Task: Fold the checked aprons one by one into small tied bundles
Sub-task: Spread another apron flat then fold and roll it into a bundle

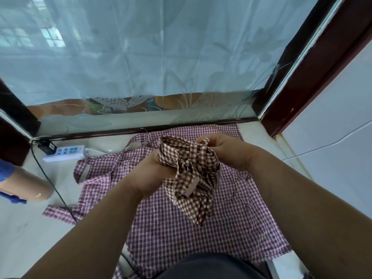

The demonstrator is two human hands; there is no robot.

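Note:
A brown-and-white checked apron (191, 174) is bunched into a loose bundle in the air between my hands. My left hand (153, 174) grips the bundle from the left side, fingers curled into the cloth. My right hand (219, 148) pinches a strap of the same apron at the bundle's top. A loose end with a beige tab hangs down from the bundle. Under it a purple-and-white checked apron (181, 224) lies spread flat on the pale floor, its straps trailing to the left.
A white power strip (64, 153) with a black plug lies on the floor at the left, and a black cable (54, 188) runs from it across the purple apron's strap. A tan cylinder (26, 186) lies far left. A glass door with a dark red frame (298, 91) stands ahead.

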